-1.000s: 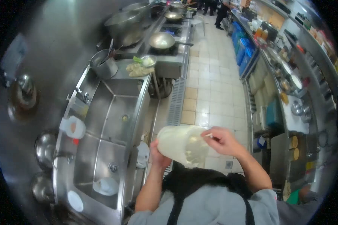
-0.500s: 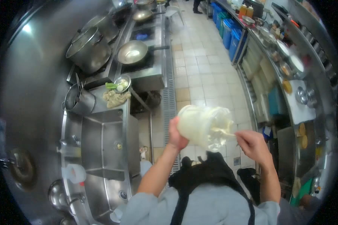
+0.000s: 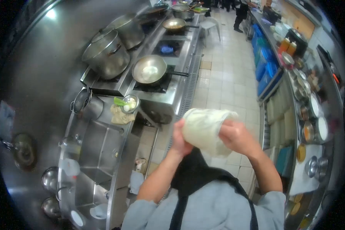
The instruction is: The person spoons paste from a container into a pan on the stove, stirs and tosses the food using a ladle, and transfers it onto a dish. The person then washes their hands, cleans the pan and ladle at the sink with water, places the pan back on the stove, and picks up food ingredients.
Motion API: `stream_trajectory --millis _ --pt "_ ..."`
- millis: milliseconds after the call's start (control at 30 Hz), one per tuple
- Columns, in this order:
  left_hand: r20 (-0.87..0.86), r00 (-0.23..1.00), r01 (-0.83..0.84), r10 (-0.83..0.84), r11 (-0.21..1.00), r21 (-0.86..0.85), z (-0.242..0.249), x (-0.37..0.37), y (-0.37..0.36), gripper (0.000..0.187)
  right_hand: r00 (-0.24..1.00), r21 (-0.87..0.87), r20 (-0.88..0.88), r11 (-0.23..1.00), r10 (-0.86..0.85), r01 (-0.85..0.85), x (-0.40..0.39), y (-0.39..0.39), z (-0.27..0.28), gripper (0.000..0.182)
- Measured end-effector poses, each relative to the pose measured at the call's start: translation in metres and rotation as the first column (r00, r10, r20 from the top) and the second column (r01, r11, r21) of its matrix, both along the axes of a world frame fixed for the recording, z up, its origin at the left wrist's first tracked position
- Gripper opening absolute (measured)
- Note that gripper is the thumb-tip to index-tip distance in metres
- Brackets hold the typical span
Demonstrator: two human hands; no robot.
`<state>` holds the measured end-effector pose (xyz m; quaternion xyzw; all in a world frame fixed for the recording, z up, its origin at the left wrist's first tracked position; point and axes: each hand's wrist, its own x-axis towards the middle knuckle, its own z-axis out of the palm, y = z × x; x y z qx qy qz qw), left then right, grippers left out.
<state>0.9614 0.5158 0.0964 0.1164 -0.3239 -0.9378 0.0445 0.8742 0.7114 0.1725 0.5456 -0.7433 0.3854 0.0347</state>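
Observation:
My left hand [image 3: 180, 138] grips a pale, whitish plastic tub [image 3: 204, 128] by its base and side, holding it tipped so its mouth points right. Creamy white stuff coats the inside of the tub. At the mouth, my right hand [image 3: 235, 135] is closed, its fingers reaching past the rim. A thin-handled utensil showed in that hand a moment earlier; the tub and the fingers hide it now, so its kind cannot be made out. Both hands are in mid-air in front of my black apron [image 3: 195, 172].
On the left are a steel sink [image 3: 99, 153], a cloth [image 3: 122, 115], a bowl with pale food pieces [image 3: 131, 103], a stockpot [image 3: 107, 55] and a wok [image 3: 149, 69] on the stove. The right-hand counter carries pans and sauce bottles [image 3: 287, 46]. A person's legs [image 3: 240, 17] stand far down the aisle.
My right hand has moved left, from outside the tub's mouth to inside its rim. The utensil handle has gone out of sight. The head view has shifted, showing more of the aisle.

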Motion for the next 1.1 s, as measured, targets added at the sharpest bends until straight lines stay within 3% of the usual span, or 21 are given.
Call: stream_trajectory --millis 133,200,233,400,467,500,533,600,633,733,800,867,933,967,1000,1067,1100 --pt "0.013 0.999 -0.046 0.045 0.997 0.063 -0.02 -0.074 -0.036 0.071 0.997 0.21 -0.027 0.976 0.067 -0.06 -0.068 -0.034 0.008 0.026" --pt "-0.025 1.0 0.013 -0.011 0.997 0.082 -0.022 -0.116 -0.06 0.071 0.98 0.318 -0.159 0.946 0.124 -0.068 -0.102 -0.049 0.012 0.026" --pt "-0.096 0.993 0.081 -0.069 0.988 0.132 -0.028 -0.138 -0.076 0.068 0.984 0.331 -0.146 0.942 0.101 -0.047 -0.12 -0.057 0.015 0.026" --pt "-0.093 0.987 0.145 -0.129 0.969 0.201 -0.007 -0.253 -0.122 0.073 0.938 0.319 -0.334 0.926 -0.091 0.203 -0.212 -0.112 0.067 0.03" --pt "-0.171 0.972 0.193 -0.16 0.961 0.197 -0.001 -0.291 -0.137 0.071 0.925 0.308 -0.36 0.921 -0.118 0.237 -0.238 -0.136 0.07 0.023" --pt "-0.315 0.926 0.261 -0.208 0.955 0.138 -0.013 -0.311 -0.151 0.072 0.921 0.41 -0.385 0.884 -0.054 0.223 -0.248 -0.146 0.07 0.018" --pt "-0.42 0.879 0.33 -0.226 0.923 0.196 -0.012 -0.33 -0.161 0.072 0.916 0.506 -0.401 0.838 0.017 0.206 -0.259 -0.152 0.07 0.014" --pt "-0.303 0.936 0.215 -0.178 0.972 0.092 -0.012 -0.358 -0.179 0.071 0.903 0.51 -0.427 0.839 0.057 0.189 -0.283 -0.158 0.067 0.009" --pt "-0.262 0.95 0.222 -0.169 0.957 0.189 -0.014 -0.371 -0.185 0.068 0.908 0.486 -0.418 0.847 0.009 0.215 -0.295 -0.161 0.07 0.008" --pt "-0.239 0.951 0.252 -0.198 0.941 0.225 -0.014 -0.404 -0.19 0.062 0.901 0.402 -0.425 0.874 -0.086 0.273 -0.331 -0.175 0.075 0.008" --pt "-0.208 0.958 0.233 -0.195 0.957 0.175 -0.024 -0.431 -0.193 0.064 0.883 0.333 -0.447 0.891 -0.139 0.309 -0.353 -0.183 0.071 0.008" --pt "-0.178 0.967 0.205 -0.183 0.972 0.117 -0.026 -0.449 -0.191 0.066 0.889 0.353 -0.452 0.9 -0.075 0.255 -0.371 -0.187 0.063 0.01" --pt "-0.282 0.947 0.247 -0.154 0.911 0.33 -0.003 -0.459 -0.182 0.069 0.908 0.435 -0.418 0.872 -0.027 0.226 -0.389 -0.181 0.06 0.01" --pt "-0.263 0.945 0.272 -0.194 0.912 0.307 -0.001 -0.471 -0.183 0.069 0.923 0.516 -0.384 0.835 0.025 0.192 -0.4 -0.179 0.06 0.011" --pt "-0.263 0.947 0.261 -0.184 0.918 0.298 0.0 -0.482 -0.183 0.069 0.921 0.508 -0.387 0.842 0.034 0.182 -0.413 -0.179 0.062 0.011" --pt "-0.326 0.936 0.228 -0.132 0.933 0.279 -0.002 -0.504 -0.182 0.069 0.894 0.327 -0.441 0.914 -0.077 0.24 -0.441 -0.177 0.066 0.01" --pt "-0.316 0.925 0.306 -0.213 0.91 0.281 -0.02 -0.526 -0.195 0.068 0.892 0.317 -0.447 0.922 -0.064 0.224 -0.457 -0.178 0.069 0.01"
